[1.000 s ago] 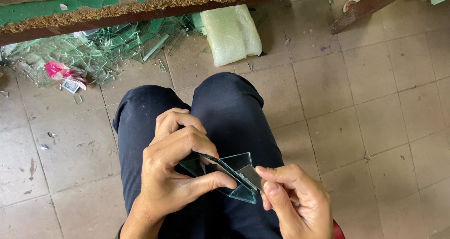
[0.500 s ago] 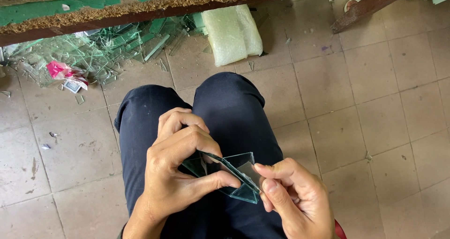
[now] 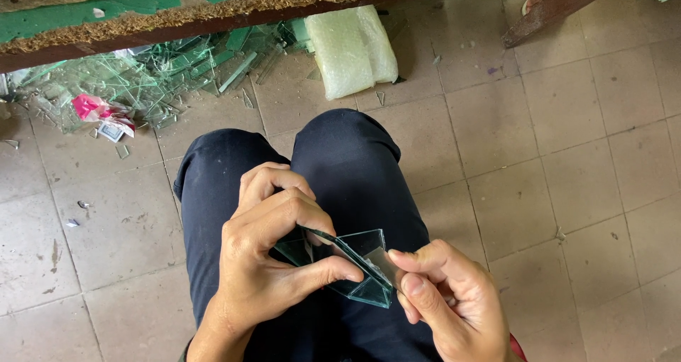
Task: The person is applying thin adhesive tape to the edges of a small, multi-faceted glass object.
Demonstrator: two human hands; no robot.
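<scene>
Gripping the small glass assembly (image 3: 358, 262) over the lap, the left hand (image 3: 273, 255) pinched its panes between thumb and fingers, while the right hand (image 3: 443, 302) pinched a tape-like strip against one edge; steady, even pressure along that seam seemed wise, fingertips kept off sharp corners.

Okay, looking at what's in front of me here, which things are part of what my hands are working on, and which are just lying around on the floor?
In hand:
- left hand, gripping the glass pieces
- right hand, pinching their edge

Lying about:
- pile of glass offcuts under the green bench edge
- pink wrapper
- bubble-wrap bundle
- wooden leg, top right
</scene>
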